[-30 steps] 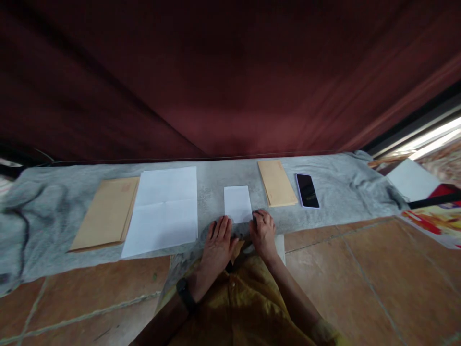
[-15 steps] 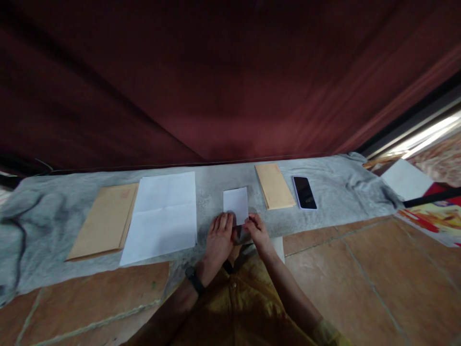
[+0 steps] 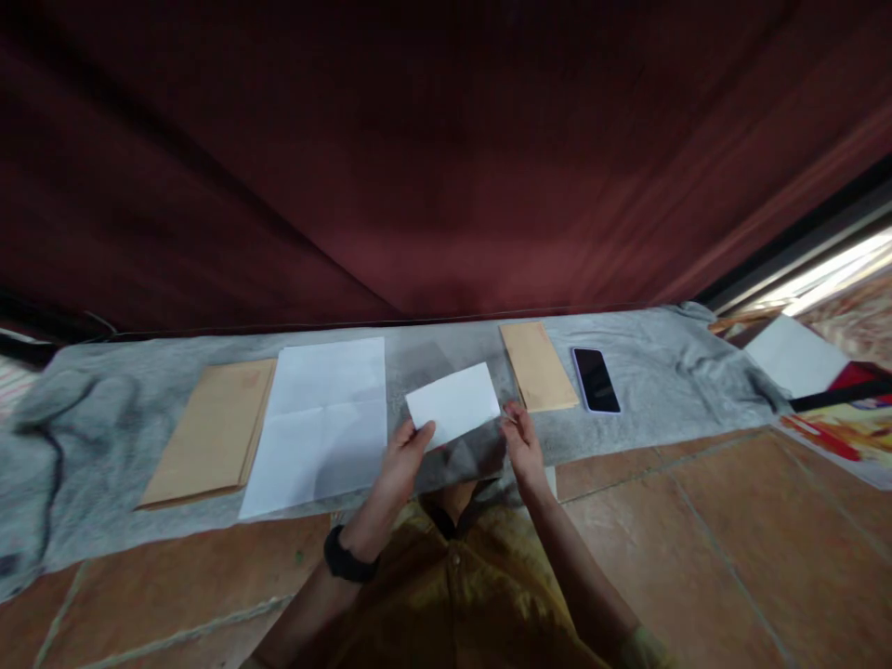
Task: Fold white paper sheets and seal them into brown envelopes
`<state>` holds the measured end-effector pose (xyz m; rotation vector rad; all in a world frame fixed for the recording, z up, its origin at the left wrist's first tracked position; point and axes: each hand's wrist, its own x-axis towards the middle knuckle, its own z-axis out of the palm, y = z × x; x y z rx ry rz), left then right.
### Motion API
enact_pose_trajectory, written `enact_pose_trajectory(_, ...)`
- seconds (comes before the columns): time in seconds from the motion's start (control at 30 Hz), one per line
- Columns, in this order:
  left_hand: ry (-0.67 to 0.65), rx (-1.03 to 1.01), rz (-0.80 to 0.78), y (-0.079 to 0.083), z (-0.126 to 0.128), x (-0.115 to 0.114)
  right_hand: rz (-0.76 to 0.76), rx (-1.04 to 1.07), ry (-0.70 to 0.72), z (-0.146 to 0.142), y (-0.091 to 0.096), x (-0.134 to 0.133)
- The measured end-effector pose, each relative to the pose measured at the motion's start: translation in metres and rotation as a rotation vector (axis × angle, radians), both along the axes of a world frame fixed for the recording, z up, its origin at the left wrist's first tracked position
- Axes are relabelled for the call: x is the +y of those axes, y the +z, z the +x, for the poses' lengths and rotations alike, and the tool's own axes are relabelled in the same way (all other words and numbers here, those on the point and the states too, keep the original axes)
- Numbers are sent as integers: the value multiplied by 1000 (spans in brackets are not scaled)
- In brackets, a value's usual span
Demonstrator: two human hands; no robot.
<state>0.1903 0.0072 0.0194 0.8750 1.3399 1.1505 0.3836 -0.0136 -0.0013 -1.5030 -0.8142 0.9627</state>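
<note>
A small folded sheet of white paper [image 3: 454, 405] is held up, tilted, over the grey cloth. My left hand [image 3: 406, 457] pinches its lower left corner, thumb on top and the other fingers hidden beneath. Close by the sheet's right corner, my right hand [image 3: 522, 444] has its fingers loosely curled and a little apart; it seems just off the paper. To the left lies a stack of large white sheets [image 3: 324, 418] with a crease across the top one. Narrow brown envelopes [image 3: 540, 367] lie beyond my right hand.
Larger brown envelopes [image 3: 209, 427] lie left of the white stack. A phone [image 3: 596, 379] with a dark screen rests right of the narrow envelopes. The grey cloth [image 3: 669, 372] covers the long surface, with a dark red curtain [image 3: 446, 186] behind it. Floor tiles [image 3: 669, 520] show in front.
The folded paper has been lifted from the cloth and turned, its long side now lying across. My left hand moved left to its corner; my right hand shifted right, apart from the left.
</note>
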Motion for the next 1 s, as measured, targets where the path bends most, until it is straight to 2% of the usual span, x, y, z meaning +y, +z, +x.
enact_pose_trajectory(0.1,25,-274,-175,-2,1,-5,-100,164,2,10,-8,6)
enact_pose_trajectory(0.17,37,-300,-227,-8,3,-8,-122,210,40,12,-13,8)
enact_pose_trajectory(0.23,45,-248,-213,-17,5,-9,-90,165,82,12,-17,9)
enact_pose_trajectory(0.4,53,28,-5,-37,1,-2,-37,-95,153,10,-26,12)
enact_pose_trajectory(0.53,43,195,2,-44,-10,6,-63,-279,187,9,-28,12)
enact_pose_trajectory(0.67,30,477,94,-43,-13,6,-76,-400,226,8,-26,9)
enact_pose_trajectory(0.87,-69,911,187,-37,-6,-2,-111,-554,226,8,-19,7)
enact_pose_trajectory(1.0,-103,1095,261,-36,-4,-6,-116,-620,235,8,-19,6)
